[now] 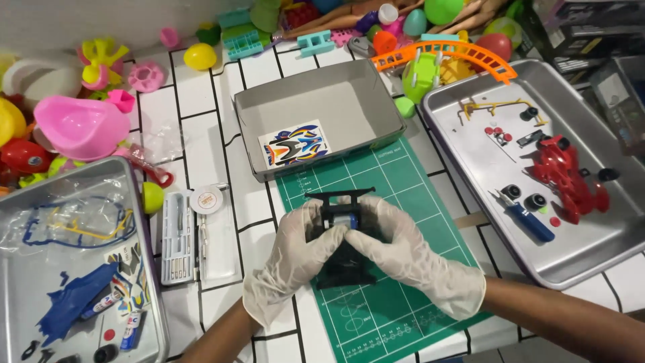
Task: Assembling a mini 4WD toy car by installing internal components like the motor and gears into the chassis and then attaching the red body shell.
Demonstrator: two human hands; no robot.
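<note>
Gloved hands, both closed round a black toy car frame (345, 232) above the green cutting mat (403, 175), just in front of the grey cardboard box (349, 101); left hand (292, 259) cupping the near left side, thumb pressing in toward a small silver and blue piece at the middle; right hand (410, 255) wrapping the right side, thumb meeting the other over that same piece; frame tilted a little, front bar toward the box, tail end down toward the mat. Judged from the grip: best done with steady, even pressure from both thumbs, straight down into the frame rather than at an angle; worth keeping the frame low over the mat so that any small part dropping lands on green and not among the clutter; worth easing off if the plastic bows, thin black ribs likely snapping under a twist. Cannot tell whether the middle piece sits fully seated, thumbs hiding its edges. Sticker sheet (294, 144) lying flat in the box; red car body (564, 176) and blue-handled tool (527, 218) in the right metal tray (605, 259), well apart from the hands; blue parts in the left metal tray (17, 269).
</note>
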